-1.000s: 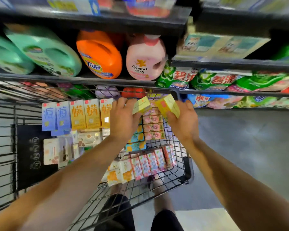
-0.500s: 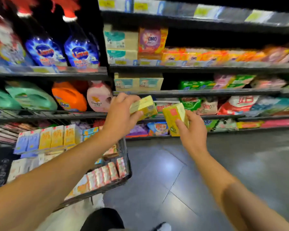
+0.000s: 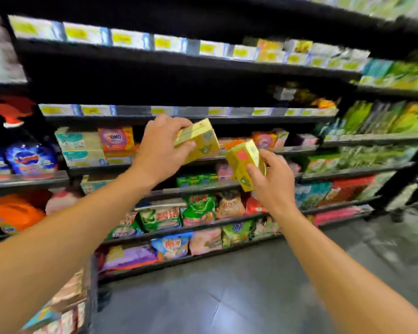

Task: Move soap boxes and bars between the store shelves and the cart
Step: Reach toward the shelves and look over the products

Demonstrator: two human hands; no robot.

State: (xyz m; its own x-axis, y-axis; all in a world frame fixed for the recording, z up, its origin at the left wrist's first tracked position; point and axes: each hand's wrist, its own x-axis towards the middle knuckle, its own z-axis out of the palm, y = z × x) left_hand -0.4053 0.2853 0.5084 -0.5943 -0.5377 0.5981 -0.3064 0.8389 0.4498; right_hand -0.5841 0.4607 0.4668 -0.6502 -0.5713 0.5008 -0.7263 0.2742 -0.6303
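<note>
Each grip is closed on a yellow soap box: left hand on one box, right hand on another, both held before the shelves. Light, stiff cartons, probably; take them across the broad faces.

Both soap boxes are yellow: the left box shows a paler striped top and small green marks, the right box a red patch and a green mark. The shelves are black with yellow-and-white price tags. The floor is grey tile. A jug is orange.
</note>
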